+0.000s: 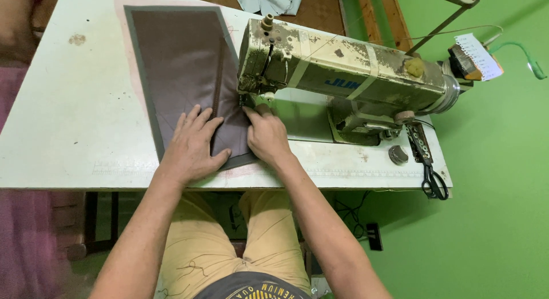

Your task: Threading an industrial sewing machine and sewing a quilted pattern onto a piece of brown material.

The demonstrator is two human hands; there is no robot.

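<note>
A brown-grey fabric panel (183, 59) with a grey border lies on the white sewing table (74, 122), reaching under the head of a worn cream sewing machine (343, 70). My left hand (193, 146) rests flat on the fabric's near end, fingers spread. My right hand (266, 133) presses the fabric just beside the needle area (247, 99), fingertips pointing toward the presser foot. Neither hand grips anything; both lie pressed on the cloth.
Black scissors (433, 179) lie at the table's right front corner, beside a small round metal part (398, 155). A light blue cloth (269, 0) sits at the far edge. The floor (497, 207) is green. Pink fabric (23, 242) hangs at the left.
</note>
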